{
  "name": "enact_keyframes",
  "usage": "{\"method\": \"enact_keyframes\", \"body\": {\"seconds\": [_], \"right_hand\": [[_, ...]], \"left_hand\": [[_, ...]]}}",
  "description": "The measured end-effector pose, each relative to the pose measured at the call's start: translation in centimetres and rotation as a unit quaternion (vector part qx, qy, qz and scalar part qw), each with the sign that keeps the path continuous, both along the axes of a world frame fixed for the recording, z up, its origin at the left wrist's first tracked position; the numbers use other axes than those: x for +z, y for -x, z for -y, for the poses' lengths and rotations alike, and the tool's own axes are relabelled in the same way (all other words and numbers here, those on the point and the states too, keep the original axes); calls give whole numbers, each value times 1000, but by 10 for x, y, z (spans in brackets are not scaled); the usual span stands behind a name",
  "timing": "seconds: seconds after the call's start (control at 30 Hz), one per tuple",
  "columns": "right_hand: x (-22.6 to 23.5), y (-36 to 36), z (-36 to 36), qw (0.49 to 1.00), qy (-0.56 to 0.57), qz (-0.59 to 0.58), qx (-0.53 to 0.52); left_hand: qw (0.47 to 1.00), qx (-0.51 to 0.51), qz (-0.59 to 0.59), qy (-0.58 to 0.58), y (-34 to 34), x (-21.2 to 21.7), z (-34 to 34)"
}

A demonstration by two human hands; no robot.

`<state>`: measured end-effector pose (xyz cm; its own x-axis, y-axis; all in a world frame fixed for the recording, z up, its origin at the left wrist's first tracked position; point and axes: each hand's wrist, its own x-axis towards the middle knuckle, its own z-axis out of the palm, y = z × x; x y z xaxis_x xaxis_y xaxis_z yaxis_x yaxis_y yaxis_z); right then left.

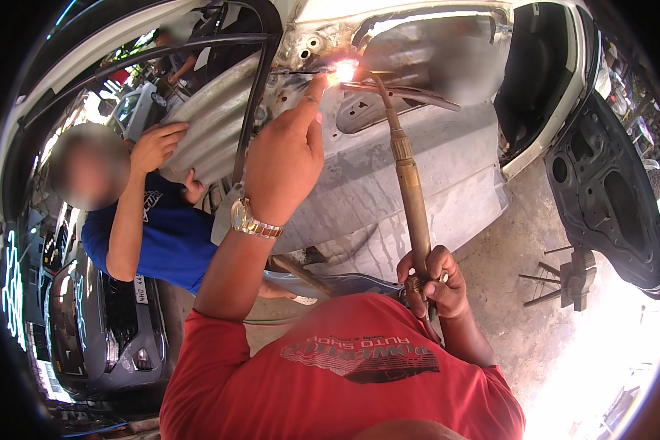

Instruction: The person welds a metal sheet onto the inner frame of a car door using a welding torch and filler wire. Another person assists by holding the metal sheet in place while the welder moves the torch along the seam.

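My right hand (438,282) is wrapped round the lower end of a brass-coloured gas torch (411,187), by its valve knobs. The torch points up and away, and its thin bent tip ends by a bright flame (342,71) at the bare metal car body panel (411,165). My left hand (286,161), with a metal watch (253,222) at the wrist, reaches up to the panel. Its index finger stretches close beside the flame while the other fingers are curled. A thin dark strip (301,72) lies by that fingertip; whether the hand grips it is hidden.
At the left a person in a blue shirt (158,235) raises a hand (158,147) by the ribbed metal panel (213,110). A dark car (110,323) stands behind. On the right are a black door panel (609,198) and a metal stand with rods (576,279) on the concrete floor.
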<state>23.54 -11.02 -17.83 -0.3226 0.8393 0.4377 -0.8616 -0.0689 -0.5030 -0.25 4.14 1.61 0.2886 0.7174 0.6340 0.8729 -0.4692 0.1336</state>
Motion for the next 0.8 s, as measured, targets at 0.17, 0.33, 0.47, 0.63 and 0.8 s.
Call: {"method": "enact_keyframes", "body": {"seconds": [0.17, 0.33, 0.47, 0.63, 0.8], "right_hand": [[0, 0, 0, 1000, -5, 11, -2], [0, -1, 1, 1000, -7, 13, -6], [1, -1, 2, 1000, -6, 14, -7], [0, -1, 1, 1000, -22, 20, -8], [5, -2, 2, 999, -16, 35, -14]], "left_hand": [[1000, -7, -6, -14, 0, -4, -2], [1000, 14, -15, -12, -1, -6, -2], [1000, 16, -18, -19, -2, -7, -3], [999, 33, -30, -12, -3, -10, -3], [998, 34, -40, -16, -6, -11, -3]]}}
